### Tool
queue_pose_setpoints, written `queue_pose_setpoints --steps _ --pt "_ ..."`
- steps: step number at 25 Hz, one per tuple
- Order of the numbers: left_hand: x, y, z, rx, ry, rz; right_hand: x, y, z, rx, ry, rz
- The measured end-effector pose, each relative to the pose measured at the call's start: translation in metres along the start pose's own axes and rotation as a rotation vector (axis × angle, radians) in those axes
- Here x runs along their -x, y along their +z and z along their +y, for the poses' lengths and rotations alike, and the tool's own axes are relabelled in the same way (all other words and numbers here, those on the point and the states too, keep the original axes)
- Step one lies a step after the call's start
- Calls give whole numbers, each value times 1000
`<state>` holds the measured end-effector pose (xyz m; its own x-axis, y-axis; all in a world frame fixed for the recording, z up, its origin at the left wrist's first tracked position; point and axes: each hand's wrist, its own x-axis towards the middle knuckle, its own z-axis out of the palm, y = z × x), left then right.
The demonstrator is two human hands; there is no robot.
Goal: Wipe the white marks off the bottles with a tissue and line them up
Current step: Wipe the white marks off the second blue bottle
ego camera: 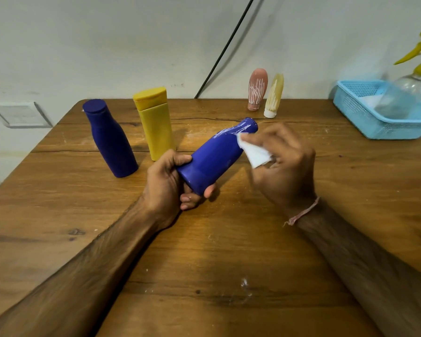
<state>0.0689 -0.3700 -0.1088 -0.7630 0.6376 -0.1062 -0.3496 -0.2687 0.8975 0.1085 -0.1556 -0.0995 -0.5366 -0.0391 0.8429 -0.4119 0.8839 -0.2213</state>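
Note:
My left hand [167, 183] grips the base of a blue bottle [216, 155], tilted with its cap pointing away to the right. White marks streak its neck. My right hand [283, 161] pinches a folded white tissue [254, 150] and presses it against the bottle's shoulder. A dark blue bottle [111, 139] and a yellow bottle [156, 124] stand side by side at the left. At the back stand a pink tube [257, 90] and a pale yellow tube [274, 96], both scribbled with white marks.
A light blue plastic basket [374, 122] sits at the table's right edge, with a clear spray bottle [413, 86] in front of it. A black cable [229, 42] runs down the wall. White crumbs speck the wooden table [204, 263].

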Motion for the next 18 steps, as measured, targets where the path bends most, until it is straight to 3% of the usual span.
queue_pose_setpoints --steps 2,6,10,14,18 --pt "0 1 0 -2 -3 6 2 1 -2 -18 -73 -47" --pt "2 7 -2 -106 40 23 -3 -4 5 9 73 51" --pt "4 8 -5 -167 83 70 1 -1 -1 -20 -63 -46" --pt "6 12 -8 -253 121 79 -3 -3 6 -17 73 31" --pt "5 15 -9 -514 272 90 0 -3 2 -38 4 -22"
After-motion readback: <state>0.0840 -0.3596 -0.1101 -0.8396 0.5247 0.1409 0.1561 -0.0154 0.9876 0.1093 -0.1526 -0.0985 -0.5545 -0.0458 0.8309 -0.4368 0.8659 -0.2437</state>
